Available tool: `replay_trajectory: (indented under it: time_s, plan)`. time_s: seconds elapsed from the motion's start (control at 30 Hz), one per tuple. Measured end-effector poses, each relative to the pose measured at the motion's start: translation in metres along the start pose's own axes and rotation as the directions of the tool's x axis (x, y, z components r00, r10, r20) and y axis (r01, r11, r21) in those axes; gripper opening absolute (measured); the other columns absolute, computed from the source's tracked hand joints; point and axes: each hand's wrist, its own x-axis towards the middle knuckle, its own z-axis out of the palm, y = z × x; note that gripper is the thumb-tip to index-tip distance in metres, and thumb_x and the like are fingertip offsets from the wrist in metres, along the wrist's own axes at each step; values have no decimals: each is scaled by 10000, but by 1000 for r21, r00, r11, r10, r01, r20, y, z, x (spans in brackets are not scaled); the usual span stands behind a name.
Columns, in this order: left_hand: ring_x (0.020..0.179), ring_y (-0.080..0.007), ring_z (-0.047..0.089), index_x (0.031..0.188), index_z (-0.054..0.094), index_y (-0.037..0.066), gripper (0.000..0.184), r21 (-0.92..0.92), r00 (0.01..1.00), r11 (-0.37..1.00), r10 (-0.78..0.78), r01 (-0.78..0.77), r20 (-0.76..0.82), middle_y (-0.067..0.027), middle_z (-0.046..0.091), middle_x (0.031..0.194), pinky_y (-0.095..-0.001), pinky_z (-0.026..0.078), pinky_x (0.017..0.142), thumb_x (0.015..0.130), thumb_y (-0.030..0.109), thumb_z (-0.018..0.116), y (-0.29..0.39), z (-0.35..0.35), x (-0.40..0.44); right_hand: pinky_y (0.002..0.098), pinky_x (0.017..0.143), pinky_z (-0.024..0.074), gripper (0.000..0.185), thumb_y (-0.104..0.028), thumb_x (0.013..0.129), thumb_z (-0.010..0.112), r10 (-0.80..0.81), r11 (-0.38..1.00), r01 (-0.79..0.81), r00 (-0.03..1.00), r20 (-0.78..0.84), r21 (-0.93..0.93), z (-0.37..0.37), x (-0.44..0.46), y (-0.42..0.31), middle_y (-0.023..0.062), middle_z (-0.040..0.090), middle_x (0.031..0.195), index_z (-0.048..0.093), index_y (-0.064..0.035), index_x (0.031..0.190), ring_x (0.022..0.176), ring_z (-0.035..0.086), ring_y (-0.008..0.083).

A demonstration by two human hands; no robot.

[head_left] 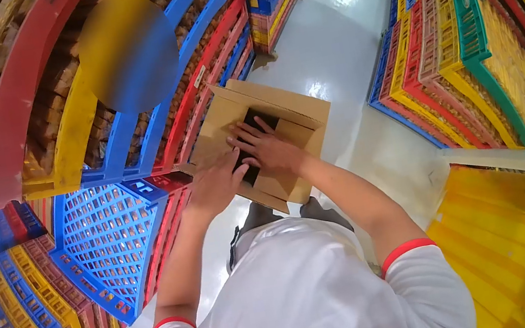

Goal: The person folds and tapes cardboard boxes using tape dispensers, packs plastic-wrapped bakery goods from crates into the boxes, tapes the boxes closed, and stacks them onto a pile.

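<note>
A brown cardboard box (293, 100) is in front of my body, with some flaps folded inward and a dark gap (263, 121) between them. My right hand (267, 149) lies over the middle of the box, fingers spread and pressed on the flaps beside the gap. At the near left edge is my left hand (216, 184), its fingers stretched out and its thumb reaching toward the right hand. Neither hand holds a loose thing. What lies inside the box is too dark to make out.
Tall stacks of coloured plastic crates (123, 139) filled with small packed goods rise close on the left. A blue lattice crate (108, 238) sits below them. More crate stacks (446, 57) stand right, above a yellow translucent sheet (511, 240). Pale floor (330, 27) runs between.
</note>
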Motion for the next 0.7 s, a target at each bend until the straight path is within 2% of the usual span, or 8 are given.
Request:
replay_trajectory:
  time_s: [0.03,0.2,0.27,0.3,0.4,0.5,0.57,0.7]
  plan:
    - [1489,-380,398,1470,530,7,558,114,990,984,140,-136,-32,-248,546,1479,-584,169,1253,1001,294,624,6,-17,-8,580,1286,142,661,-289,1013,608,7,1000,-6,1000,16,-2,11,-2,7,116,251,1711,371,-136,1611,1590,210,306]
    - [1584,-409,167,1614,330,62,773,312,969,949,42,37,-244,-199,279,1681,-663,68,1249,972,326,670,3,26,0,537,1266,247,574,-241,1033,579,69,980,-66,998,-9,187,5,3,11,115,355,1672,439,-118,1576,1548,309,337]
    - [1596,-417,119,1640,267,60,826,294,942,956,80,20,-325,-199,230,1702,-661,41,1252,969,326,669,-6,49,43,496,1202,380,508,-175,997,602,258,827,-255,964,63,501,-22,3,3,138,479,1588,540,-77,1492,1463,440,373]
    - [1595,-415,127,1641,251,45,838,217,915,976,91,-4,-394,-218,220,1699,-658,28,1252,964,311,669,-14,67,66,476,1106,478,447,-114,954,620,214,886,-96,953,-215,454,-50,-2,-12,172,562,1495,615,-38,1395,1350,545,415]
    - [1593,-419,133,1647,212,24,861,56,859,998,17,14,-512,-247,190,1700,-653,16,1251,957,277,662,-22,85,76,523,1124,437,520,-123,925,655,156,986,-166,823,-547,31,-105,-22,-12,235,550,1477,558,37,1410,1364,519,439]
    - [1589,-430,129,1654,188,19,834,-155,771,988,-119,27,-626,-260,164,1704,-648,15,1248,983,278,612,-28,94,66,566,1159,389,597,-198,928,668,390,875,-469,833,-393,-124,-73,-43,-17,295,533,1474,517,120,1410,1392,490,459]
    - [1582,-435,154,1655,186,20,822,-292,645,956,-229,9,-729,-260,154,1707,-599,77,1262,1008,300,607,-38,95,70,560,1176,365,650,-225,923,681,386,898,-431,869,-309,-91,-50,-52,-44,301,508,1495,485,140,1424,1416,463,451]
    - [1520,-456,302,1619,300,28,820,-214,681,952,-305,216,-666,-270,322,1645,-553,250,1235,975,354,688,-55,92,75,575,1231,259,734,-290,934,687,313,946,-323,932,-180,-24,4,-75,-52,295,396,1590,426,101,1498,1503,357,425]
